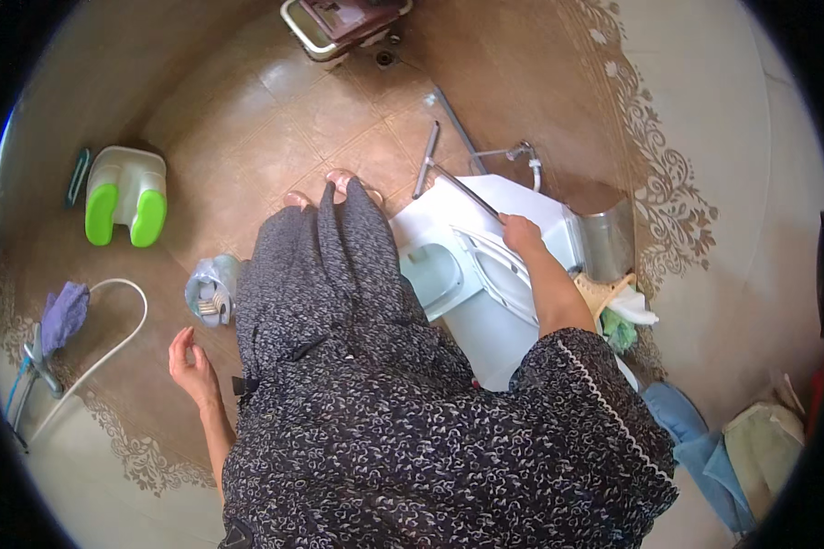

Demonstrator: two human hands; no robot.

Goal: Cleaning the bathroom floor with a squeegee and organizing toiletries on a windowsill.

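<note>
My right hand [522, 235] is closed around the dark handle of a floor squeegee [463, 187]. The handle slopes across the white toilet [481, 329], and the squeegee's head [426, 160] is at the tiled floor just beyond it. A seat ring [498, 264] stands raised beside the toilet's opening. On the other side, my left hand [193, 367] hangs free with loosely bent fingers and nothing in it. Nearest to that hand is a small bin [213, 291] lined with a clear plastic bag.
A white stool with green pads [127, 195] is at the left. Beyond the purple cloth [65, 316] curves a white hose [141, 302]. Ahead are a floor drain [384, 58] and a white-framed mauve item [347, 24]. A water valve [522, 151] and metal container [608, 240] are at the right.
</note>
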